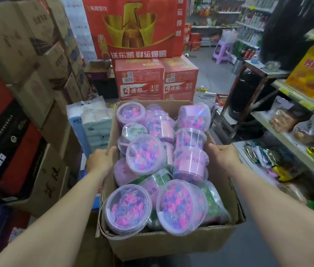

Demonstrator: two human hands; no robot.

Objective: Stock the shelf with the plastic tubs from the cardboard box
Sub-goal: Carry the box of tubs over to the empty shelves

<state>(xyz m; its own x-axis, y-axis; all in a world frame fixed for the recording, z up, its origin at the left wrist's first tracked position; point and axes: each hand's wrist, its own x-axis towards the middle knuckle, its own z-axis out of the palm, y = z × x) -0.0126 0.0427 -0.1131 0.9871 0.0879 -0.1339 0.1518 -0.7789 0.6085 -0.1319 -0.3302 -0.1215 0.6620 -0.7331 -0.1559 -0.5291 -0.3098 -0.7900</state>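
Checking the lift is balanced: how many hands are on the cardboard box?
2. The left hand grips the left wall of the cardboard box; the right hand grips its right wall. Neither is hidden.

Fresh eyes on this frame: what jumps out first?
The open cardboard box at centre, packed with clear plastic tubs of pink and purple pieces, some upright, some tipped over. The left hand and right hand grip its two side walls. Behind it stand stacked red cartons, and a shelf of packaged goods runs along the right.
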